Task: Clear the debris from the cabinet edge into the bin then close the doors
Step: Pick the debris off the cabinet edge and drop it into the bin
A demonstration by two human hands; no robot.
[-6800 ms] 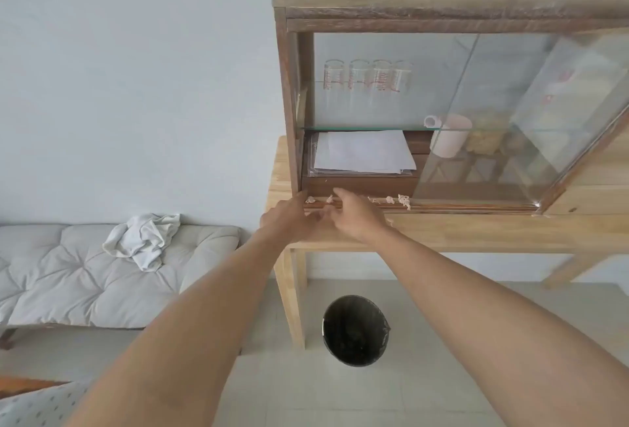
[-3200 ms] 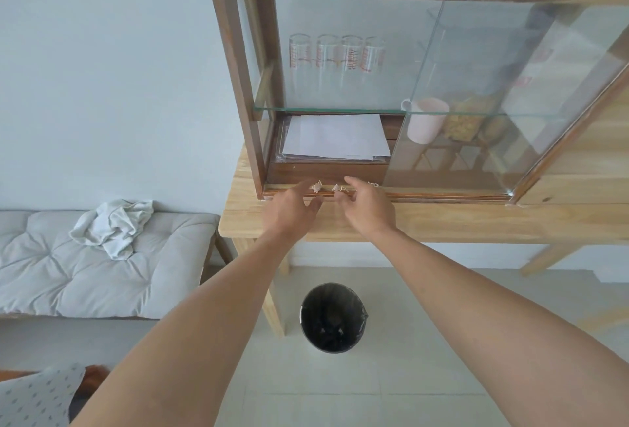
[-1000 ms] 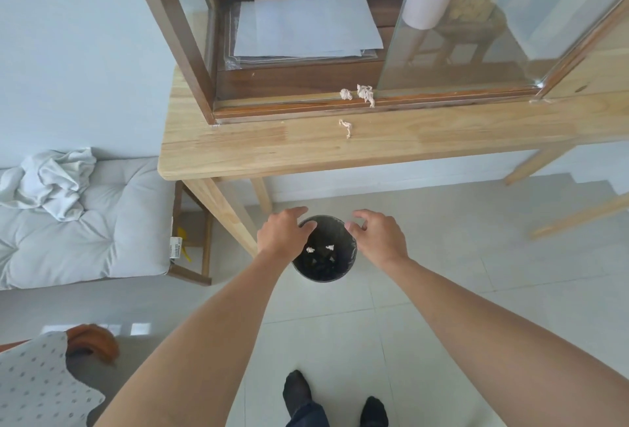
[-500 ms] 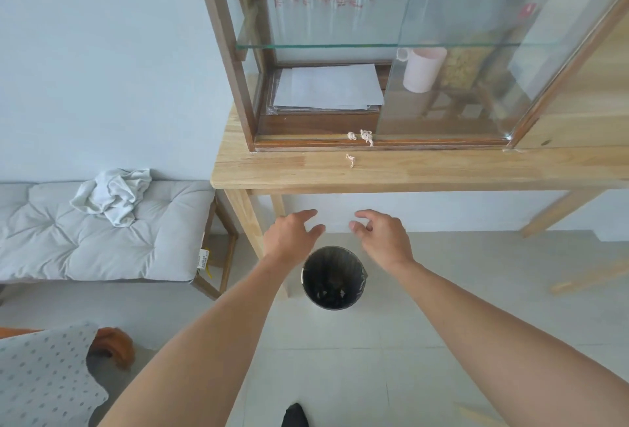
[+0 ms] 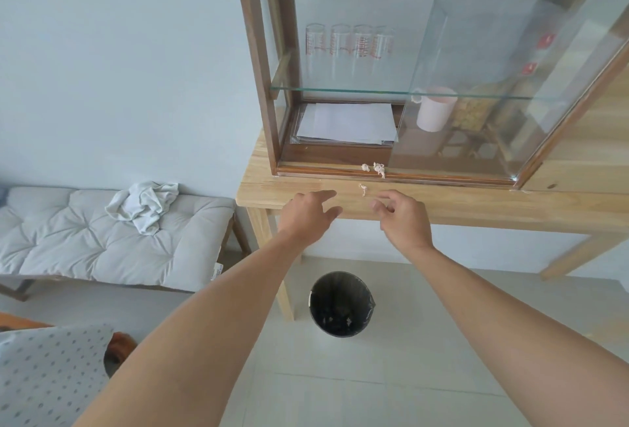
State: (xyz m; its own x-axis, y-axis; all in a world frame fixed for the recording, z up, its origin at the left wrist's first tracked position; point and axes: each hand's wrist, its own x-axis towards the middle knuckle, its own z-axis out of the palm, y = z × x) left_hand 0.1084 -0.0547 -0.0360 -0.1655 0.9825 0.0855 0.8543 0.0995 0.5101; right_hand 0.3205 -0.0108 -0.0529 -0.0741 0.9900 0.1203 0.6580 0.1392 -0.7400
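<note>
A wooden cabinet (image 5: pixel 260 86) with sliding glass doors stands on a light wooden table (image 5: pixel 476 209). The left half is uncovered; the glass door (image 5: pixel 493 69) sits over the right half. Small pale debris scraps (image 5: pixel 374 168) lie on the cabinet's bottom track, and one scrap (image 5: pixel 363 189) lies on the table in front of it. My left hand (image 5: pixel 308 214) and my right hand (image 5: pixel 401 219) are raised at the table's front edge, both empty with fingers apart, either side of the loose scrap. A black bin (image 5: pixel 341 304) stands on the floor below, with pale bits inside.
Inside the cabinet are a paper stack (image 5: pixel 347 123), a pink mug (image 5: pixel 434 113) and glass beakers (image 5: pixel 350 45) on a glass shelf. A grey cushioned bench (image 5: pixel 85 243) with a crumpled white cloth (image 5: pixel 144 203) stands left. A dotted fabric (image 5: pixel 44 368) is bottom left.
My hands dropped debris into the bin about a second ago and have since risen from over the bin to the table's front edge. The view has tilted upward.
</note>
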